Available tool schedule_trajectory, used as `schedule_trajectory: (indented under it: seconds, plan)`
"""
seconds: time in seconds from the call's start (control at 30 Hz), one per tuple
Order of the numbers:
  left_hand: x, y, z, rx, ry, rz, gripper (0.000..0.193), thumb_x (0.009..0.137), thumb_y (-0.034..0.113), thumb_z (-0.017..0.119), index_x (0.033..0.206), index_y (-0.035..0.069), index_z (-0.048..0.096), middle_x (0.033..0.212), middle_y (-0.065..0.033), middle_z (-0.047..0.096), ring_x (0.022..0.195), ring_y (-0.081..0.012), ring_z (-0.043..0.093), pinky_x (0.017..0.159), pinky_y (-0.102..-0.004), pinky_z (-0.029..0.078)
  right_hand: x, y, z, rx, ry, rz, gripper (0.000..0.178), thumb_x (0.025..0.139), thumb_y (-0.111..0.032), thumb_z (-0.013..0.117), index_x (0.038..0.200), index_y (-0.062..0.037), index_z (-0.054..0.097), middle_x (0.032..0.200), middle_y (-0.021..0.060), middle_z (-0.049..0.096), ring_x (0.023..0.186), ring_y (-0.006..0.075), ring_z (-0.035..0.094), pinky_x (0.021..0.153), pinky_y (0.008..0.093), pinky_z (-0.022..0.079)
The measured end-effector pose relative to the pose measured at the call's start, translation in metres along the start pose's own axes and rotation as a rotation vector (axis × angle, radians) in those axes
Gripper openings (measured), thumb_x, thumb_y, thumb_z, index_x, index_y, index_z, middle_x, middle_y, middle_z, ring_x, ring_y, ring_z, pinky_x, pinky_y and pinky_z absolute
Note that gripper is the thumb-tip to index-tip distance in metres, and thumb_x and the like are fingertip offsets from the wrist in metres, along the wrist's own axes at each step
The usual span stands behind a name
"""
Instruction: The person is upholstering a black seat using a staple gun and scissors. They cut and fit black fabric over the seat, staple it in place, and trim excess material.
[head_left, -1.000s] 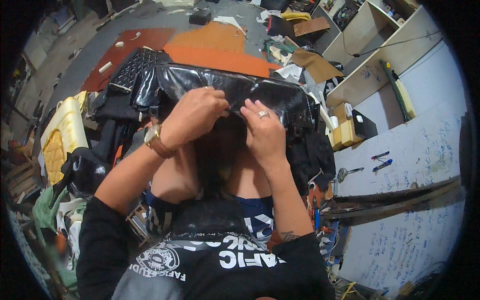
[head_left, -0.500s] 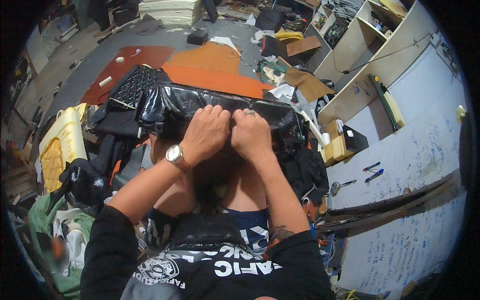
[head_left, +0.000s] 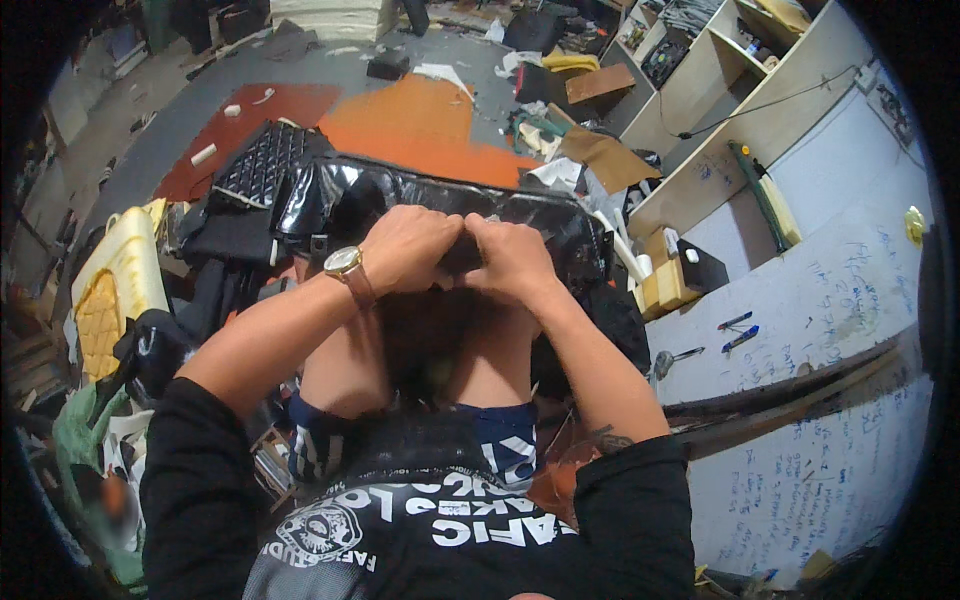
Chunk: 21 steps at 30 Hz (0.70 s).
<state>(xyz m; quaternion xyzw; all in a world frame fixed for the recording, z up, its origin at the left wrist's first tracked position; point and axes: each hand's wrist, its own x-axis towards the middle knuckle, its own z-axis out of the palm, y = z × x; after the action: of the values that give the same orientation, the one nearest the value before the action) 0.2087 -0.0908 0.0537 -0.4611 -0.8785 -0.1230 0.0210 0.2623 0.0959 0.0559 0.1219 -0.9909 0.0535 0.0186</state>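
Note:
A long black, glossy vinyl cover (head_left: 345, 195), like that of a padded seat, lies across in front of my knees. Its surface is creased and seams run over it. My left hand (head_left: 415, 248), with a watch (head_left: 343, 262) on the wrist, is closed on its near side. Right beside it, my right hand (head_left: 512, 258) is closed on the same cover, and the knuckles of both nearly touch. The fingertips are turned under and hidden. A black quilted piece (head_left: 265, 160) joins or overlaps the cover at its far left; which, I cannot tell.
To the left stands a yellow foam seat piece (head_left: 120, 270). On the right are a white board (head_left: 740, 370) with pens (head_left: 740, 340) on it and a wooden shelf unit (head_left: 740, 120). Orange sheet material (head_left: 410, 120) and scraps lie on the grey floor beyond.
Both hands have come closer together and turned inward, with the elbows spread wider. They sit slightly nearer to me, and the cover's near side has shifted with them.

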Motion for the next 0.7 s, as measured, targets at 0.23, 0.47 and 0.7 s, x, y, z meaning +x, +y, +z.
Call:
schedule_trajectory:
  seconds: [0.23,0.47,0.7]
  plan:
    - [-0.015,-0.006,0.027,0.064,0.117,0.136,0.026,0.084,0.018,0.077,0.101,0.004,0.063,0.096,-0.0157,0.074,0.092,-0.0357,0.073,0.078,-0.0455,0.058,-0.019,0.004,0.026,0.057,0.188,-0.140,0.045,0.078,-0.033,0.087,0.103,-0.0096,0.058,0.092,0.0133,0.071,0.091,0.0378,0.072,0.075,0.0514,0.057]
    - [-0.019,-0.020,0.044,0.234,0.242,0.280,0.013,0.093,0.021,0.064,0.100,0.010,0.062,0.093,-0.0059,0.068,0.092,-0.0261,0.072,0.074,-0.0407,0.056,-0.032,0.015,0.081,-0.111,0.624,-0.324,0.017,0.085,-0.019,0.077,0.094,-0.0138,0.064,0.091,0.0037,0.066,0.084,0.0294,0.064,0.075,0.0442,0.051]
    - [-0.006,-0.036,0.048,0.289,0.351,0.345,0.013,0.090,0.023,0.065,0.098,0.014,0.060,0.092,-0.0011,0.062,0.090,-0.0210,0.066,0.074,-0.0373,0.052,-0.016,0.010,0.121,-0.228,1.068,-0.295,0.020,0.086,-0.011,0.078,0.099,-0.0170,0.065,0.104,0.0010,0.063,0.095,0.0237,0.059,0.084,0.0446,0.048]
